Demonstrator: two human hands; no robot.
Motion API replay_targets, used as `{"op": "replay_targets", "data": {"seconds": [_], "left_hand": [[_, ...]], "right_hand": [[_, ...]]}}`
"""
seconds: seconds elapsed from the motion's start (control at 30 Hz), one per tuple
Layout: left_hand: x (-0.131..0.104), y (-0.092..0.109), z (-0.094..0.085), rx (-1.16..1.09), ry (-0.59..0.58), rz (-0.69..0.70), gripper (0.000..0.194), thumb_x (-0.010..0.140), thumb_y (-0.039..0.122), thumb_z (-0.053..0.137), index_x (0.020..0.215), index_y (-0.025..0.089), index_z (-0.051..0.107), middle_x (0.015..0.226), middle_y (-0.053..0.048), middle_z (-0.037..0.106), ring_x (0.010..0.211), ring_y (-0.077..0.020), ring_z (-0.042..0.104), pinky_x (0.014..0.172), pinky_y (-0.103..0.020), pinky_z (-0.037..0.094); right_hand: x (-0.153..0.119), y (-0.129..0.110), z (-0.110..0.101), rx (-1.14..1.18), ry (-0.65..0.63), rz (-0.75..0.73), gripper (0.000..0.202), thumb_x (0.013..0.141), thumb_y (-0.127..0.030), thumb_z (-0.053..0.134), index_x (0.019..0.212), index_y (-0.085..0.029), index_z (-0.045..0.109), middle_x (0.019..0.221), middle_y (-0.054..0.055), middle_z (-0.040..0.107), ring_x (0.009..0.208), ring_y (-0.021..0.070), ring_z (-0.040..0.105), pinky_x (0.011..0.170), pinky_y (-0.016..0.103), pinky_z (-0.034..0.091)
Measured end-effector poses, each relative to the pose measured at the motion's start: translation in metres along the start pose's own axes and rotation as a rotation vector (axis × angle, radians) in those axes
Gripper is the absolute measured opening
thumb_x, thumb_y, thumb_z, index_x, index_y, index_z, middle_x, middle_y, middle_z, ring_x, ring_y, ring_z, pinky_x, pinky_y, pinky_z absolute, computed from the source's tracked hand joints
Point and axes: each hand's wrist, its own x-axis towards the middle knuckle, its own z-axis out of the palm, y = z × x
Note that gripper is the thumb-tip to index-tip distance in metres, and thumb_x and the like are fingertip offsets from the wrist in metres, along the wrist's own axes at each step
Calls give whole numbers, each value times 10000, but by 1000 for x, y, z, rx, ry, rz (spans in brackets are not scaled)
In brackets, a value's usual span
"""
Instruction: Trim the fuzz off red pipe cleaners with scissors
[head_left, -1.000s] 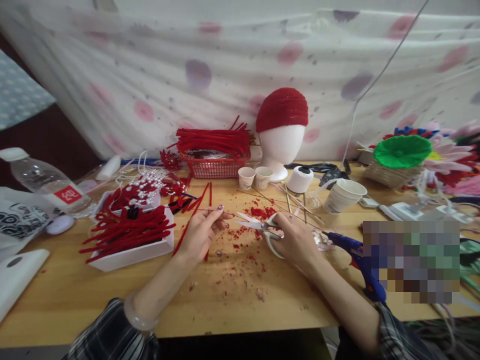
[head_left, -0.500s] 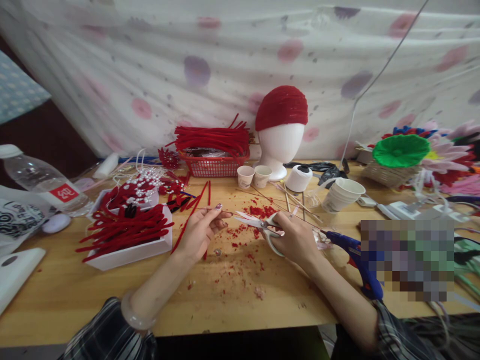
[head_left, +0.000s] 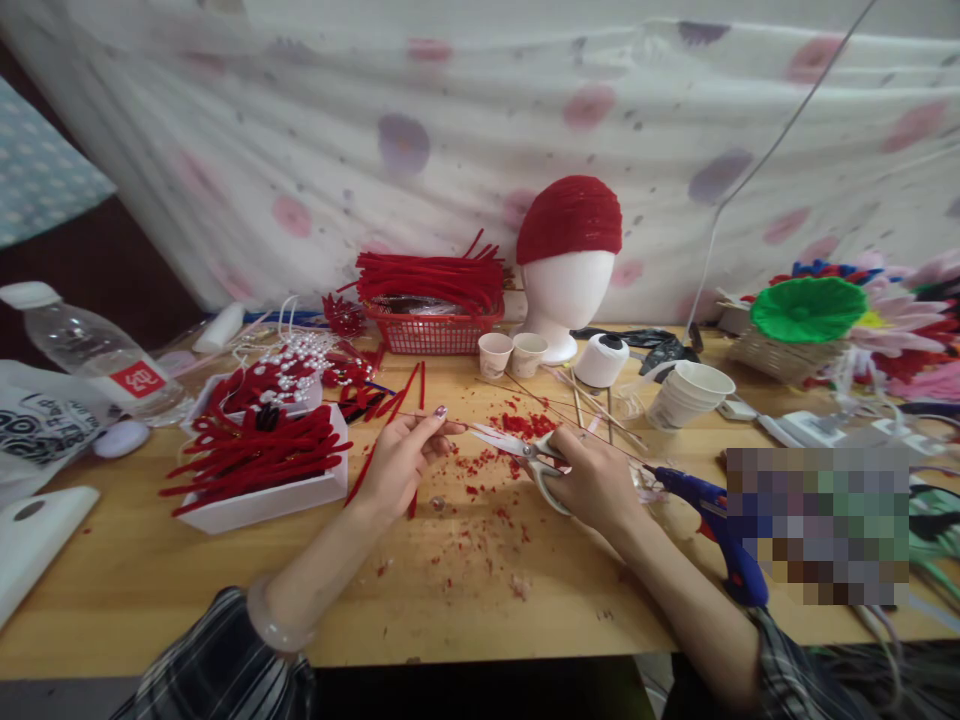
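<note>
My left hand pinches a thin dark stem, whose end points toward the scissors. My right hand holds white-handled scissors through the loops, the blades pointing left at the tip of the stem. The blades look nearly closed. Beneath and around them, red fluff scraps are scattered over the wooden table. Left of my left hand, a white box holds many red fuzzy stems.
Behind stand a red basket, a foam head with a red wrap, paper cups and a thread spool. A blue glue gun lies right of my right hand. A bottle is far left.
The scissor blades have closed a little at the stem's tip. Both hands keep nearly the same place, and the whole view has shifted slightly.
</note>
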Motion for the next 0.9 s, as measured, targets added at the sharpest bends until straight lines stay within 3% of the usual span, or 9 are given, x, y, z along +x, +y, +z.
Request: {"op": "replay_targets", "data": {"seconds": [0.43, 0.6, 0.9], "left_hand": [[0, 4, 1, 121, 7, 100, 281, 639, 317, 756, 695, 169, 525, 637, -17, 699, 507, -98, 594, 576, -231, 473], [-1, 1, 1, 216, 5, 143, 265, 652, 347, 750, 667, 157, 565, 677, -15, 692, 526, -85, 572, 573, -219, 457], [-3, -9, 1, 287, -33, 125, 253, 656, 370, 759, 662, 155, 625, 679, -3, 646, 575, -95, 547, 602, -228, 447]], "right_hand": [[-2, 1, 1, -6, 10, 55, 226, 797, -349, 557, 640, -223, 455, 559, 8, 562, 522, 135, 497, 509, 240, 286], [-2, -4, 0, 29, -43, 63, 135, 781, -328, 562, 772, -210, 497, 691, 31, 612, 615, 156, 533, 568, 247, 320], [-1, -8, 2, 13, -108, 60, 131, 796, -328, 520, 740, -211, 497, 662, 28, 586, 598, 152, 504, 559, 262, 286]]}}
